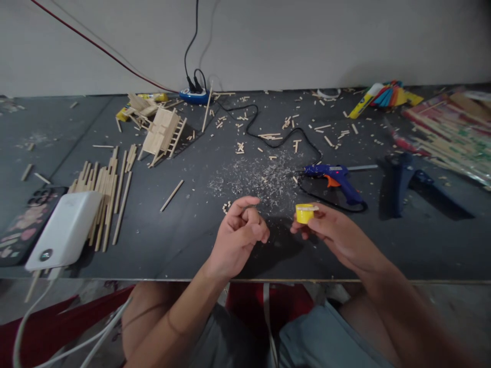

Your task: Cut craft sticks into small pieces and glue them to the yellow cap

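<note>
My right hand (337, 234) holds a small yellow cap-like piece (305, 212) between thumb and fingers, just above the dark table's near edge; a pale sliver lies across its top. My left hand (241, 232) is curled close beside it, fingers pinched together on something too small to make out. Both hands hover over a patch of wood shavings (261, 181). A blue hot glue gun (337, 179) with an orange trigger lies just beyond my right hand.
A pile of wooden sticks (103, 191) lies at the left beside a white power bank (65, 230) and a phone (23, 225). A stick-built model (163, 133) stands at the back left. A power strip (194, 95), coloured sticks (387, 95) and a printed sheet (452, 133) lie behind.
</note>
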{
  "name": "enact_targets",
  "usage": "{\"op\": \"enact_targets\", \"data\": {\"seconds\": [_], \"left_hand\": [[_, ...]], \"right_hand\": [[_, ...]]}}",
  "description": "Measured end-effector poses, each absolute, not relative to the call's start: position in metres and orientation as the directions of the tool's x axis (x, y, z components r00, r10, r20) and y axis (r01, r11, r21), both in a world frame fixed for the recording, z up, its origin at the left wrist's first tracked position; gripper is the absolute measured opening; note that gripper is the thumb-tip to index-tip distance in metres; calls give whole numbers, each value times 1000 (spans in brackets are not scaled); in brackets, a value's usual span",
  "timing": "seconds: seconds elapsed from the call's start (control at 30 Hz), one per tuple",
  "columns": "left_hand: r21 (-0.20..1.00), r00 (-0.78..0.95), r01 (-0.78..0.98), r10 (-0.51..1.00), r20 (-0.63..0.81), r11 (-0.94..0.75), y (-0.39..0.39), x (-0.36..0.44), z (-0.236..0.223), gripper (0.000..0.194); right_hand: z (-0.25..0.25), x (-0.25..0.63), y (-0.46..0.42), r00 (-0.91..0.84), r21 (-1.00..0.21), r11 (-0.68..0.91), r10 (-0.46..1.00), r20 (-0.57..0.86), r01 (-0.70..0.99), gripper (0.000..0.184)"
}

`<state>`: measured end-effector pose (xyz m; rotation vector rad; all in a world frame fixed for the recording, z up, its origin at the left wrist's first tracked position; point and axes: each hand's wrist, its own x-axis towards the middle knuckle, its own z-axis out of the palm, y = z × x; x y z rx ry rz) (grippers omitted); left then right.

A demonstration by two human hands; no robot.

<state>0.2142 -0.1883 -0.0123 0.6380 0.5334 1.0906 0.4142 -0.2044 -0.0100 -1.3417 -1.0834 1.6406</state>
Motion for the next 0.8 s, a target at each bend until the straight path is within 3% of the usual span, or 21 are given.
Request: {"op": "enact_targets", "data": {"seconds": [0.8], "left_hand": [[684, 360, -648, 926, -113, 335, -186, 216, -15, 25]], "right_hand": [[-8, 413, -203, -209, -928, -370, 912, -353, -48, 16]]}}
